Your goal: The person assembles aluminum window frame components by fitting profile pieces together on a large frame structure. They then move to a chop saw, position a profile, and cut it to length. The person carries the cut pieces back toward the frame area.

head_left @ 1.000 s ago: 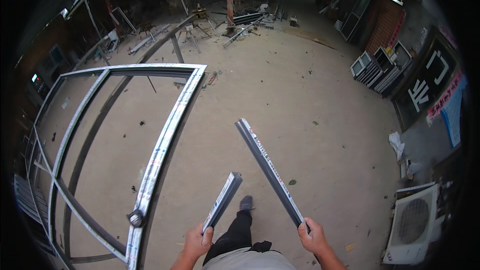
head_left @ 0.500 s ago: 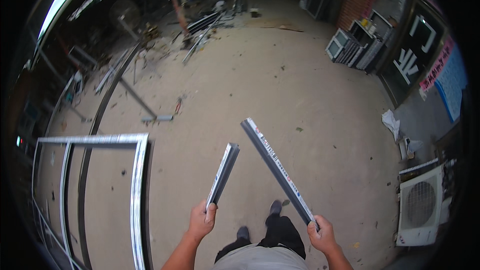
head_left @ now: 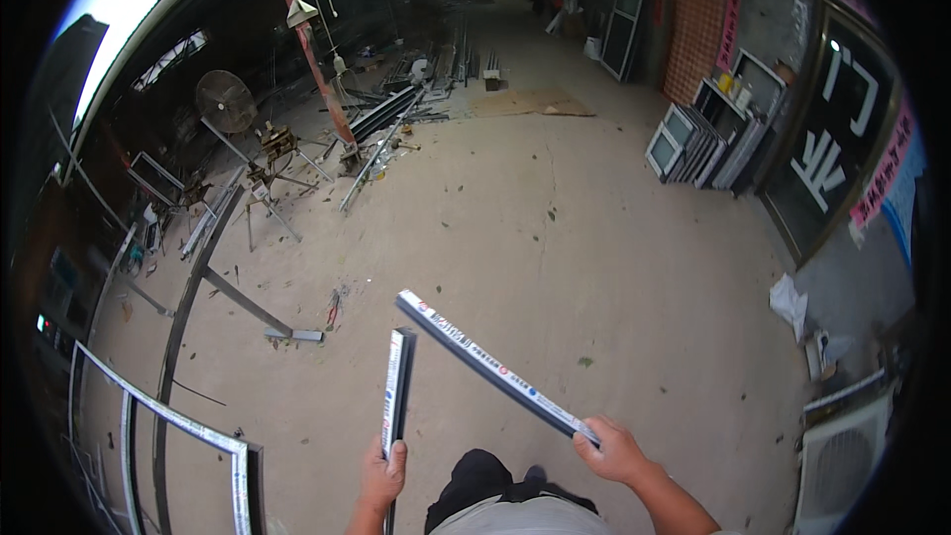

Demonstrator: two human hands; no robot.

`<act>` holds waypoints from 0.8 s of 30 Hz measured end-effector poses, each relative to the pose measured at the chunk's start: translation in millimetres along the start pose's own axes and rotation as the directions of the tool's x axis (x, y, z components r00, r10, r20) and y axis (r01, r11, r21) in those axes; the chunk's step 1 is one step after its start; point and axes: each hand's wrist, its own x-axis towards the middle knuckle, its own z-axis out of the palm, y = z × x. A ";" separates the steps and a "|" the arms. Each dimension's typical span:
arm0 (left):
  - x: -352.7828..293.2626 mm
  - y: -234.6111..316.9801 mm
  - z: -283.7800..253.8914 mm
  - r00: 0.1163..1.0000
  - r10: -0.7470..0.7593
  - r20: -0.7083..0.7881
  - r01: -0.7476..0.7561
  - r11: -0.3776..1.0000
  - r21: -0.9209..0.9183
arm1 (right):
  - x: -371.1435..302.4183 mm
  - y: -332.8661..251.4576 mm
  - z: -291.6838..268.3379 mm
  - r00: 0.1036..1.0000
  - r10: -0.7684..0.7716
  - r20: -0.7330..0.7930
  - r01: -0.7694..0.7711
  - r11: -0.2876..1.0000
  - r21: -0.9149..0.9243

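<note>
2 bars in hand, 1 each, both R of the frame (head_left: 188, 421). L hand (head_left: 382, 476) has the L bar (head_left: 395, 391): fingers curled tight round it, thumb up against it, no slack seen. Bar is near upright in view, a bit of it runs on below the fist. R hand (head_left: 614, 448) has the R bar (head_left: 485, 359) by its near end: fingers wrapped, thumb over the top; fingertips under the bar hidden, can't tell how they sit. R bar slants away & twd the frame side; its far end sits just past the L bar's tip, thin gap in view, can't tell depth btwn them.

Looks: both straight, boxy, dk grey sides, 1 face w/ whitish film, blk print + small red & blue marks. R bar looks the longer in view, film runs its visible length. L bar's dk side faces away from the frame.

Frame: silvery, rectangular, 1 inner bar, cut off by view edge. Rest, all ref frame: fan (head_left: 226, 102) well beyond it; red post (head_left: 315, 59) beyond & to its R; small window frames (head_left: 684, 144) leaning in a stack, far R & beyond; white bag (head_left: 789, 303) far R; AC box (head_left: 842, 461) also far R, part out of view. Floor (head_left: 634, 287) btwn: tan, few dry leaves.
</note>
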 end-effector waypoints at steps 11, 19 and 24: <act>314.6 21.3 70.6 0.968 0.042 -0.248 -0.064 0.995 -0.081 | 279.3 51.4 -16.4 0.999 0.047 0.006 -0.046 0.998 -0.036; 598.9 121.7 127.3 0.957 0.138 -0.255 -0.209 0.937 -0.279 | 488.1 40.9 -73.5 0.984 0.067 -0.167 -0.070 0.997 -0.014; 723.6 170.0 194.7 0.979 0.101 -0.174 -0.164 0.904 -0.395 | 631.6 67.2 -86.0 0.985 0.084 -0.149 -0.076 0.995 0.060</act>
